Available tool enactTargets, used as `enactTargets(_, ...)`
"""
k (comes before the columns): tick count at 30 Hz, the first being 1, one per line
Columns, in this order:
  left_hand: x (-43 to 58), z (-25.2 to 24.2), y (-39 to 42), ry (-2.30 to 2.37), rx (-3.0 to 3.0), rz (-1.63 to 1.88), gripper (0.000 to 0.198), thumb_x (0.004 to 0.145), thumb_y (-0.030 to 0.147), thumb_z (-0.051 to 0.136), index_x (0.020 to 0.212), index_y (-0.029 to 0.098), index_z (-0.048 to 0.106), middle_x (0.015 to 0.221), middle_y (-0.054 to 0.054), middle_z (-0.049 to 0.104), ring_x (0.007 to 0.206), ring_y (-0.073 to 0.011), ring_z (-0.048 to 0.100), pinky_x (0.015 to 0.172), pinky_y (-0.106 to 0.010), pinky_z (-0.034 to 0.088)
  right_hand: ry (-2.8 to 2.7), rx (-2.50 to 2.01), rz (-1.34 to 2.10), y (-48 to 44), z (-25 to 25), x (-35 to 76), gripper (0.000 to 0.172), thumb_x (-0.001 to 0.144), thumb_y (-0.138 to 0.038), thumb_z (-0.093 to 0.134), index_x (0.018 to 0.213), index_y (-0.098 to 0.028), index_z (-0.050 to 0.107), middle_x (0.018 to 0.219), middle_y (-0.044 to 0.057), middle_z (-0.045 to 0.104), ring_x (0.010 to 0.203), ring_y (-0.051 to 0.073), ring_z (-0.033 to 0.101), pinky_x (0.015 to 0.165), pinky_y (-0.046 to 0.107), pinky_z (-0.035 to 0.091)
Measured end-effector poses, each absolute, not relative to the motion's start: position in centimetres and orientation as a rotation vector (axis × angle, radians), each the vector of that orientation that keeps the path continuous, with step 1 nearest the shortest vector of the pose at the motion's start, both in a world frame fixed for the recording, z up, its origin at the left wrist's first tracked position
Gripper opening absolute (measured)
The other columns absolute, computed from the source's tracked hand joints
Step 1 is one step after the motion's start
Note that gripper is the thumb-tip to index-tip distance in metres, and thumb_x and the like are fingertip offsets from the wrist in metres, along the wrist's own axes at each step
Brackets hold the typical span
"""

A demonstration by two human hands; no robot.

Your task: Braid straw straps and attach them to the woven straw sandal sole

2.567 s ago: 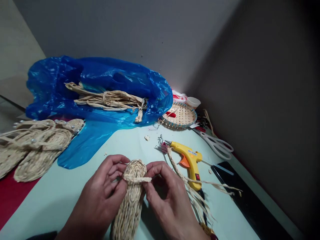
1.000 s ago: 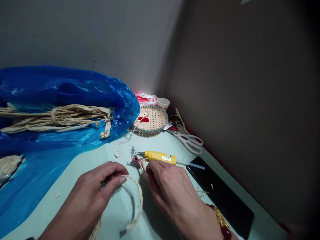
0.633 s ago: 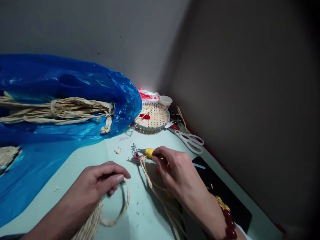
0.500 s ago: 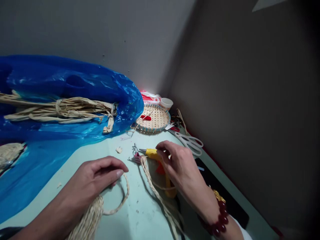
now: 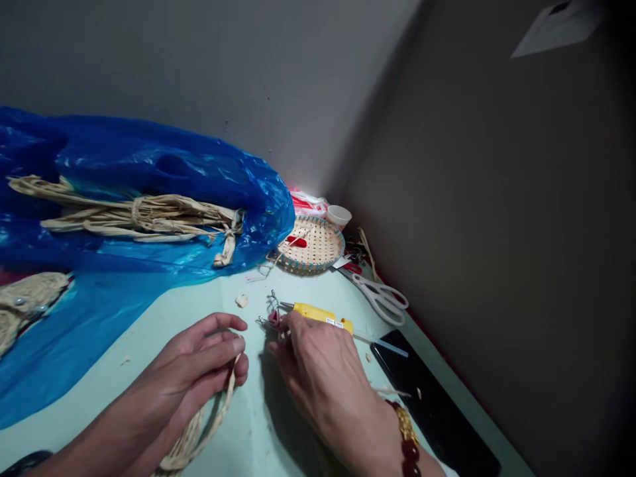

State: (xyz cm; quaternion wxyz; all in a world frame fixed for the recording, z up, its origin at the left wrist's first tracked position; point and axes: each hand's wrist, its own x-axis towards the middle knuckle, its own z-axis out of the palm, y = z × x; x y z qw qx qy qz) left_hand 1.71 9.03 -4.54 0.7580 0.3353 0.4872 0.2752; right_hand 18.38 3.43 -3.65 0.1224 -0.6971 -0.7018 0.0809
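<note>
My left hand [image 5: 203, 368] is closed, thumb against fingers, on the end of a twisted straw cord [image 5: 229, 391]. The cord loops down to a bundle of straw strands partly hidden below that hand. My right hand [image 5: 322, 371] bends over the clip [image 5: 273, 319], a small piece with metal wire ends and a dark pink part. Its thumb and fingers close around the braided straw cord [image 5: 283, 336] at the clip; most of that braid is hidden under the hand. Just behind the knuckles lies a yellow glue gun [image 5: 315, 313], a clear glue stick [image 5: 385, 343] protruding from its rear.
A blue plastic bag [image 5: 199, 159] holding a tied straw bundle [image 5: 163, 215] spreads along the left. Farther back are a round woven basket [image 5: 320, 248], a white cup [image 5: 339, 215] and grey-handled scissors [image 5: 380, 295]. On the right rests a flat black device [image 5: 437, 404].
My right hand has let go of the glue gun and come down and left to the braid by the clip. The left fingers have shifted on the cord, and the view has moved slightly.
</note>
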Motion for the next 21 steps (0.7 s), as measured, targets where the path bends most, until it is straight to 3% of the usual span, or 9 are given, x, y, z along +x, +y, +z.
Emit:
enactTargets(3,1.9,-4.5,8.7,1.078,0.724,0.588,0.027,0.078,0.023,0.072,0.101,0.022,0.058,0.073,0.002,0.064,0.071,-0.014,0.063,0.071,-0.023,0.054,-1.955,-1.98,0.364,3.1,-3.9,18.3,0.01,0.09,-0.011,0.05,0.089,-0.018,0.057,0.075,0.004,0.064,0.06,0.017,0.052,0.056,0.03,0.027)
enactTargets(10,2.3,-4.7,8.2,1.099,0.737,0.571,0.038,0.072,0.031,0.078,0.101,0.022,0.055,0.078,0.0,0.065,0.081,-0.0178,0.063,0.076,-0.027,0.053,-1.572,-1.804,0.77,2.9,-4.0,19.0,0.007,0.088,-0.018,0.054,0.082,-0.019,0.058,0.072,-0.001,0.06,0.064,0.013,0.05,0.058,0.024,0.033)
enactTargets(14,2.9,-4.1,8.9,1.125,0.737,0.635,0.038,0.069,0.025,0.077,0.1,0.02,0.057,0.074,0.0,0.063,0.067,-0.0149,0.057,0.059,-0.024,0.047,-1.316,-1.669,1.046,3.5,-4.1,19.0,0.004,0.083,-0.02,0.06,0.085,-0.016,0.061,0.069,-0.002,0.056,0.063,0.011,0.048,0.058,0.023,0.036)
enactTargets(17,3.1,-3.7,9.5,1.112,0.74,0.706,0.027,0.07,0.021,0.072,0.095,0.017,0.06,0.074,-0.001,0.062,0.056,-0.0097,0.044,0.047,-0.02,0.035,-1.038,-1.494,1.309,4.0,-4.2,19.3,0.016,0.08,-0.026,0.066,0.089,-0.014,0.059,0.063,-0.005,0.05,0.054,0.007,0.039,0.05,0.02,0.032)
enactTargets(21,3.4,-4.3,10.1,1.031,0.801,0.641,0.026,0.073,0.037,0.073,0.082,0.016,0.06,0.072,0.0,0.056,0.053,-0.0068,0.033,0.042,-0.017,0.026,-0.791,-1.282,1.534,4.2,-4.3,19.6,0.027,0.077,-0.031,0.072,0.092,-0.014,0.057,0.063,-0.006,0.049,0.047,0.004,0.03,0.042,0.017,0.023)
